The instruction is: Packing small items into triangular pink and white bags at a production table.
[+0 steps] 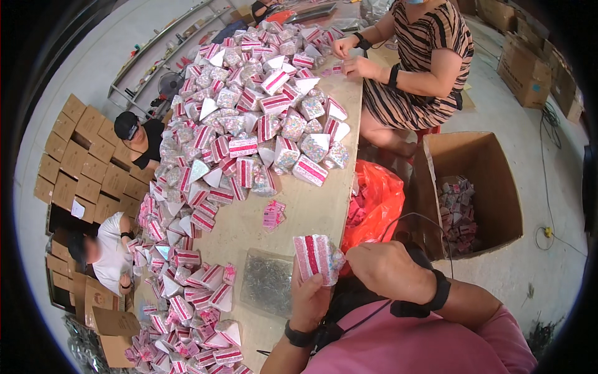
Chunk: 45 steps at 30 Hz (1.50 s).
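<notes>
My left hand (310,298) grips a toy cake slice (313,258), its pink and white layered side turned up and its speckled end toward the right. Just right of it, my right hand (389,269) is closed in a pinch close to that end. Whatever lies between those fingertips is too small to make out. Beneath the left forearm side, a clear plastic tray or sheet (265,283) lies on the table (311,209). A few pink printed cards (273,215) rest farther up the tabletop. Many similar cake slices (243,146) are heaped beyond and along the left.
Beside the table edge hangs a red plastic bag (381,199) with pink items inside. An open cardboard box (498,187) holds more pink pieces. One co-worker (430,62) works at the far right; others sit across the table. Cartons (87,156) are stacked at left; a cable (548,187) crosses the floor.
</notes>
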Tool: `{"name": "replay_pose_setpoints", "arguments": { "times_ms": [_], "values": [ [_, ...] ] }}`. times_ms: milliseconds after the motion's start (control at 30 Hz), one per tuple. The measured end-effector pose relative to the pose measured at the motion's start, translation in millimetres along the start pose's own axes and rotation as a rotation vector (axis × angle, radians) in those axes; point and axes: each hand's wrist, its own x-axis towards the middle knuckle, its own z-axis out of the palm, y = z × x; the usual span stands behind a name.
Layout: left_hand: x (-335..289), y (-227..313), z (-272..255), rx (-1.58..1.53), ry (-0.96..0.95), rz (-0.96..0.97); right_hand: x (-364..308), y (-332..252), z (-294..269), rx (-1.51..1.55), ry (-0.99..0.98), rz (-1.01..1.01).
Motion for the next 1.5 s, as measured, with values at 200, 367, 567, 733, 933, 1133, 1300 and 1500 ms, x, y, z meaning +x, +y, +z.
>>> {"name": "replay_pose_setpoints", "arguments": {
  "times_ms": [200,367,567,733,933,1133,1300,1500],
  "values": [
    [0,-6,-5,-0.037,0.008,0.011,2,2,1,0.194,0.005,0.090],
    [1,-6,-5,-0.023,0.006,-0.019,3,4,-2,0.185,-0.023,0.094],
    [2,-8,-9,0.062,-0.024,-0.016,3,10,-2,0.153,-0.063,0.089],
    [1,-8,-8,-0.017,-0.034,-0.078,8,13,-5,0.662,-0.149,0.340],
    [-2,-4,-17,-0.024,-0.062,-0.095,16,24,6,1.261,-0.314,0.619],
    [-6,11,-23,0.366,0.026,-0.018,24,24,15,1.161,-0.401,0.706],
    [-28,28,-47,0.236,0.159,0.000,43,7,50,0.844,-0.461,0.427],
    [-98,130,-149,0.117,0.486,0.476,43,26,73,0.917,-0.495,0.594]
  ]
}}
